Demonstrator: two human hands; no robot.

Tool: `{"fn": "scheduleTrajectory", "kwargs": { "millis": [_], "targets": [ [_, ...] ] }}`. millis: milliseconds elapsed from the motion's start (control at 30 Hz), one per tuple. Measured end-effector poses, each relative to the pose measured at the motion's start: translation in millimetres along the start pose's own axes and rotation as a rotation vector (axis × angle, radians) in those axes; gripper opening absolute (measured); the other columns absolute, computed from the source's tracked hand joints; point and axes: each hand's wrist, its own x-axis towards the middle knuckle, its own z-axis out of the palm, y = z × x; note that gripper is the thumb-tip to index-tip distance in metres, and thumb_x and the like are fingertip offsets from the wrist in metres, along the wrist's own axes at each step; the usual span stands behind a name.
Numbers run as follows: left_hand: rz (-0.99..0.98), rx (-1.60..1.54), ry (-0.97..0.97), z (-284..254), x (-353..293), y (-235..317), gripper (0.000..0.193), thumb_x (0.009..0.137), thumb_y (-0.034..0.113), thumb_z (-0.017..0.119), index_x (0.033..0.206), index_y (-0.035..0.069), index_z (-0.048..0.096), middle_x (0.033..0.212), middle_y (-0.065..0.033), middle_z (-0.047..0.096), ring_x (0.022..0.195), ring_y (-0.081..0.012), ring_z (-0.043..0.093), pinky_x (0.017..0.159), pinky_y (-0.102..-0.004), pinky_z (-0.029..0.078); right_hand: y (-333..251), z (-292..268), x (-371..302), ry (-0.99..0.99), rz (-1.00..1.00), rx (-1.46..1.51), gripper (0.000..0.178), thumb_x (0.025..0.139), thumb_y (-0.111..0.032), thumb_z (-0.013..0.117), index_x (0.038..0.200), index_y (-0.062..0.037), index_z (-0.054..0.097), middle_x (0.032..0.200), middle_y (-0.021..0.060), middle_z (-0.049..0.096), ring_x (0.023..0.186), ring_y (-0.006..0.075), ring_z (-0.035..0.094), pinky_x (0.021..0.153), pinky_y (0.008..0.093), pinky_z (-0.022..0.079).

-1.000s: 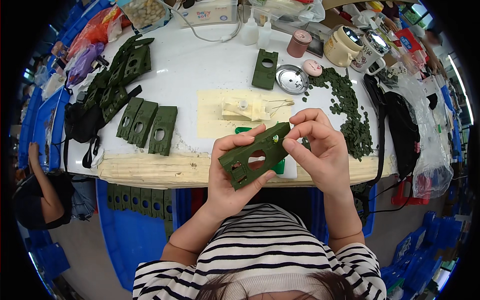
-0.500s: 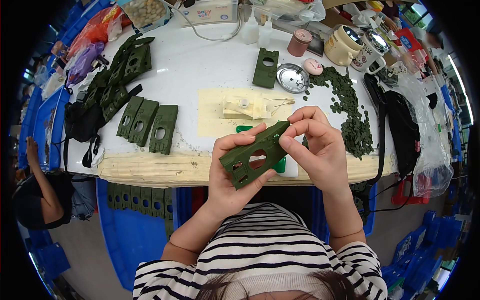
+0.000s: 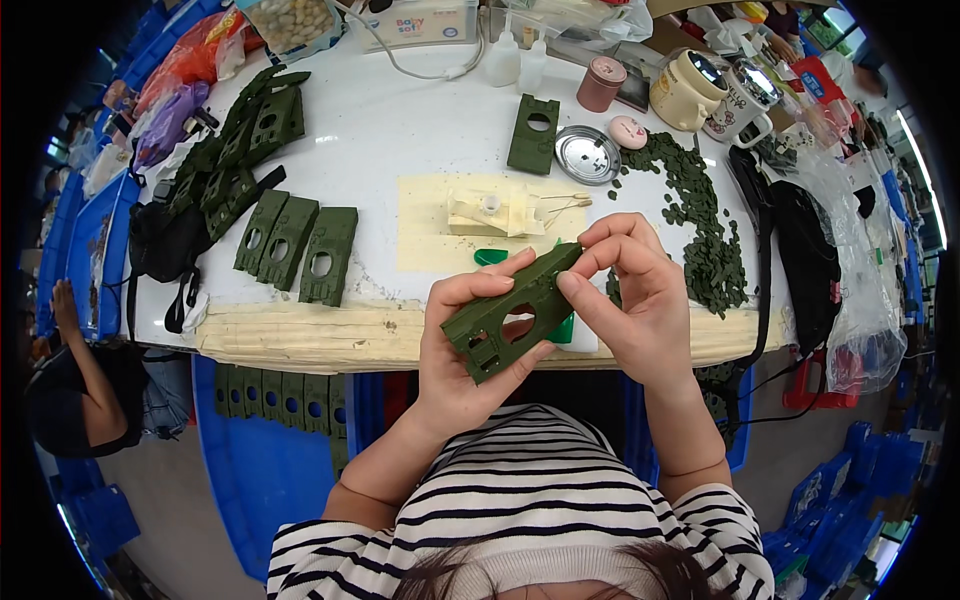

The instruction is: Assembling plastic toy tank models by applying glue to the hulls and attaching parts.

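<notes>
My left hand [image 3: 453, 372] is closed around a dark green plastic toy tank hull [image 3: 543, 291], thumb along its near edge and fingers on the far side. The hull is held tilted above the table's front edge, its large round hole showing. At its upper right end my right hand [image 3: 642, 312] pinches with thumb and fingertips; whether a small piece sits between them is hidden. Behind the hands, a cream taped block [image 3: 495, 212] with thin sticks beside it lies on a yellowish sheet [image 3: 415, 235]. A bright green object [image 3: 490, 257] partly shows beside the hull.
Three similar hulls [image 3: 328, 255] lie at left, near a heaped pile [image 3: 225, 160]. Another hull [image 3: 533, 135] stands beside a round metal dish [image 3: 587, 155]. Small green pieces [image 3: 700, 220] spread at right, near mugs [image 3: 688, 90]. Below the table is a blue bin [image 3: 255, 480] holding hulls.
The hull has shifted very slightly, with both hands keeping their hold on it. Nothing else has visibly moved on the table.
</notes>
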Motion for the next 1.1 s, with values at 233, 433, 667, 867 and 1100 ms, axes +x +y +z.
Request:
{"fn": "scheduleTrajectory", "kwargs": {
  "millis": [233, 433, 667, 867, 1100],
  "targets": [
    [-0.016, -0.024, -0.011, -3, -2, -1, 0.056, 0.079, -0.009, 0.065, 0.122, 0.005, 0.034, 0.138, -0.0246, 0.036, 0.124, -0.0278, 0.047, 0.096, -0.0375, 0.051, 0, 1, -3, -0.006, 0.018, 0.006, 0.010, 0.075, -0.007, 0.072, 0.076, -0.0030, 0.063, 0.094, 0.0070, 0.053, 0.092, 0.0151, 0.052, 0.083, 0.0276, 0.040],
    [-0.050, -0.054, -0.007, -7, -3, -4, 0.058, 0.078, -0.007, 0.069, 0.124, 0.005, 0.035, 0.137, -0.0257, 0.039, 0.118, -0.0236, 0.051, 0.093, -0.0352, 0.050, 1, -1, -6, -0.040, 0.041, 0.078, 0.009, 0.079, -0.006, 0.069, 0.079, -0.0017, 0.060, 0.094, 0.0069, 0.053, 0.091, 0.0139, 0.050, 0.082, 0.0259, 0.040],
    [-0.189, -0.180, 0.051, -8, -6, -3, 0.061, 0.077, -0.007, 0.070, 0.126, 0.004, 0.035, 0.136, -0.0255, 0.041, 0.106, -0.0213, 0.056, 0.090, -0.0348, 0.051, -2, -21, -9, 0.103, 0.128, 0.246, 0.009, 0.087, -0.005, 0.063, 0.086, 0.0009, 0.057, 0.087, 0.0034, 0.056, 0.078, 0.0087, 0.050, 0.074, 0.0222, 0.041],
    [-0.284, -0.199, 0.067, -13, -8, 2, 0.069, 0.074, 0.002, 0.073, 0.130, 0.007, 0.032, 0.137, -0.0241, 0.040, 0.118, -0.0317, 0.052, 0.088, -0.0402, 0.056, 19, -74, -8, 0.194, 0.016, -0.435, 0.007, 0.082, -0.005, 0.068, 0.081, 0.0003, 0.062, 0.073, 0.0042, 0.061, 0.068, 0.0114, 0.055, 0.066, 0.0245, 0.044],
    [-0.250, -0.235, 0.039, -6, -7, 1, 0.059, 0.077, -0.007, 0.068, 0.126, 0.003, 0.036, 0.135, -0.0256, 0.041, 0.103, -0.0226, 0.057, 0.086, -0.0381, 0.055, 38, -83, 16, -0.105, 0.086, -0.845, 0.013, 0.074, -0.012, 0.072, 0.075, -0.0009, 0.067, 0.069, 0.0095, 0.061, 0.074, 0.0253, 0.055, 0.069, 0.0368, 0.044]
  ]
}}
